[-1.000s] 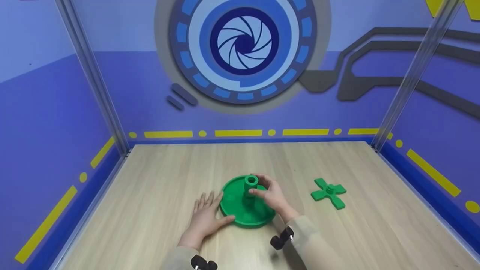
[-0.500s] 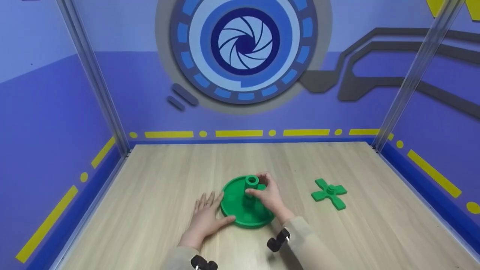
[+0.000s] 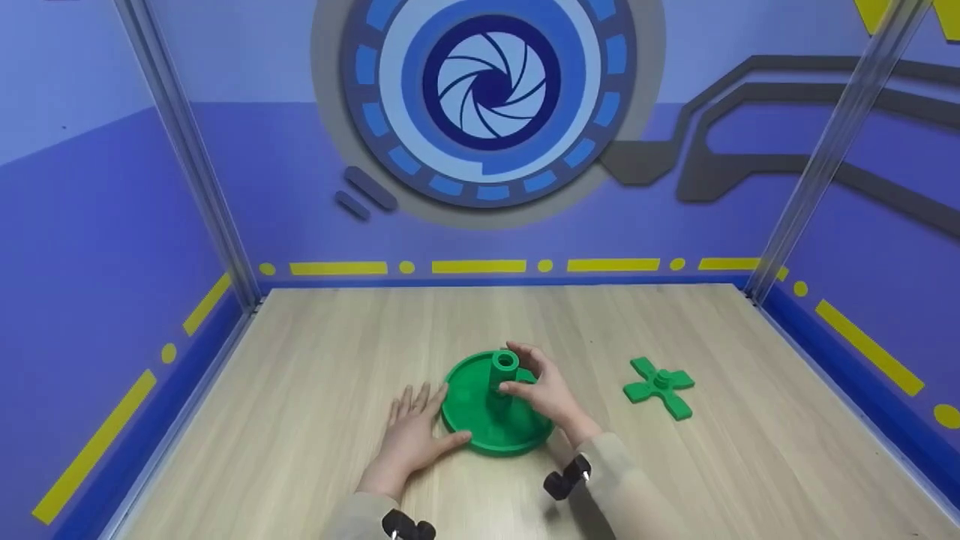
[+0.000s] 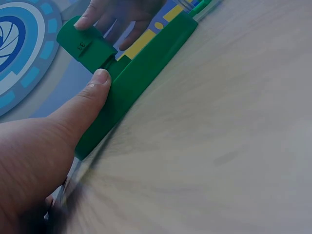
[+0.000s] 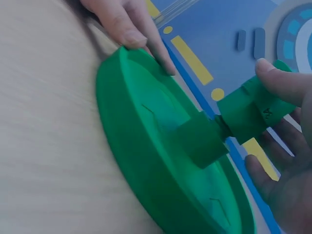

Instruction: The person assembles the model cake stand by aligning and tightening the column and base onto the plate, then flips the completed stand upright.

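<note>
A round green dish [image 3: 472, 427] with a raised rim lies on the table. From its centre rises a short stub [image 5: 202, 141], and above that stands a thicker hollow tube [image 3: 504, 371], with a narrow neck showing between the two. My right hand [image 3: 544, 390] holds the tube, thumb on the near side and fingers reaching round behind; in the right wrist view its lower fingers [image 5: 263, 180] are off the tube. Spread out flat at the dish's left edge, my left hand [image 3: 412, 435] rests its thumb [image 4: 100, 80] and index finger against the rim.
To the right of the dish lies a green four-armed cross piece [image 3: 660, 384] with a small raised knob at its middle. Blue printed walls [image 3: 375, 240] stand around the back and both sides of the wooden table [image 3: 330, 337].
My right hand swings slightly left and then back right around the tube, its thumb and fingers shifting place. The left hand, dish and cross piece stay where they were.
</note>
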Motion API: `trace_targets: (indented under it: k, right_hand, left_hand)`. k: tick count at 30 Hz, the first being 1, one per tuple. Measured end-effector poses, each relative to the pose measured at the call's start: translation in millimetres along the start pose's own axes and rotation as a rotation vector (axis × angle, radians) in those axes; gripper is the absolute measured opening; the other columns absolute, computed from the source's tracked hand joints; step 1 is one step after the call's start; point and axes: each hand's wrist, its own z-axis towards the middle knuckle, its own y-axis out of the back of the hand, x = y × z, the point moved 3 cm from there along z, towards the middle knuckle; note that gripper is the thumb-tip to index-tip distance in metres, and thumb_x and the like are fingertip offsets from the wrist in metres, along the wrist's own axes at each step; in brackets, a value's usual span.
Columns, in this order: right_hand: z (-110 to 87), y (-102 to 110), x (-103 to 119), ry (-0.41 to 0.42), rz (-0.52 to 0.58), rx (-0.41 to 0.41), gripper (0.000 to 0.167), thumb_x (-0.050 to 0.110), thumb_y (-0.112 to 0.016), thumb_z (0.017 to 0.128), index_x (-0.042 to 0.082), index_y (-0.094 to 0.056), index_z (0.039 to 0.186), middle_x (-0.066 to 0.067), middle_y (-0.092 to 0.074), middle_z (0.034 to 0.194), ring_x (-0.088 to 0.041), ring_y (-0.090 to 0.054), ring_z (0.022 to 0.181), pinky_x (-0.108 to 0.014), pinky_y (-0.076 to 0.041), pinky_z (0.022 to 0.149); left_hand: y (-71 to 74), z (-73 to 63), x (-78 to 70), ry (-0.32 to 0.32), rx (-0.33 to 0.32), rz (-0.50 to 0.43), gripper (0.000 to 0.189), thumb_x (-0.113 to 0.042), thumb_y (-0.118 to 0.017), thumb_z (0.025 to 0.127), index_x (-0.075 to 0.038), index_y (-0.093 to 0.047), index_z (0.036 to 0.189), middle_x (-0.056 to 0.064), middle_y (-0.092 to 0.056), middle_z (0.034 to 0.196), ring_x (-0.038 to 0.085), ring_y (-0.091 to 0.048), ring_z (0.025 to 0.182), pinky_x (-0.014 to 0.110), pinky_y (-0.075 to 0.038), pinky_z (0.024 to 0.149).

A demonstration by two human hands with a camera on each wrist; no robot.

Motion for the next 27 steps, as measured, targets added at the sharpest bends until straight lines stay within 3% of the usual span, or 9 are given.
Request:
trace_targets:
  k: [5, 10, 16, 27]
  right_hand:
    - [1.9, 3.7, 2.3, 0.027, 0.053, 0.129, 0.064, 0.003, -0.069, 0.096, -0.002, -0.042, 0.154, -0.024, -0.049, 0.156, -0.043, -0.043, 0.147, -0.063, -0.030, 0.124]
    - [3.8, 3.3, 2.5, -0.003, 0.038, 0.155, 0.058, 0.001, -0.064, 0.099, -0.004, -0.043, 0.153, -0.024, -0.050, 0.155, -0.042, -0.044, 0.147, -0.063, -0.032, 0.123]
    - [3.7, 1.7, 2.1, -0.018, -0.001, 0.096, 0.054, 0.005, -0.068, 0.098, -0.003, -0.050, 0.148, -0.022, -0.058, 0.147, -0.040, -0.050, 0.143, -0.060, -0.034, 0.122]
    - [2.6, -3.0, -4.0, -0.015, -0.064, -0.101, 0.046, 0.009, -0.081, 0.088, 0.000, -0.062, 0.128, -0.017, -0.069, 0.124, -0.034, -0.062, 0.122, -0.062, -0.041, 0.114]
  left_hand:
    - [0.1, 0.4, 0.3, 0.004, 0.003, -0.001, 0.101, -0.071, -0.069, 0.084, -0.015, -0.035, 0.161, 0.026, -0.028, 0.167, 0.052, -0.012, 0.157, 0.067, -0.008, 0.128]
    - [-0.3, 0.4, 1.1, 0.006, 0.008, -0.002, 0.102, -0.072, -0.068, 0.085, -0.015, -0.035, 0.162, 0.026, -0.027, 0.167, 0.052, -0.012, 0.157, 0.067, -0.007, 0.128]
    - [-0.7, 0.5, 1.5, 0.009, 0.011, -0.002, 0.102, -0.072, -0.068, 0.084, -0.015, -0.034, 0.162, 0.025, -0.027, 0.168, 0.052, -0.012, 0.157, 0.067, -0.007, 0.128]
    - [0.0, -0.2, 1.2, 0.002, 0.006, -0.013, 0.102, -0.072, -0.069, 0.084, -0.015, -0.035, 0.162, 0.025, -0.028, 0.167, 0.051, -0.011, 0.158, 0.066, -0.007, 0.129]
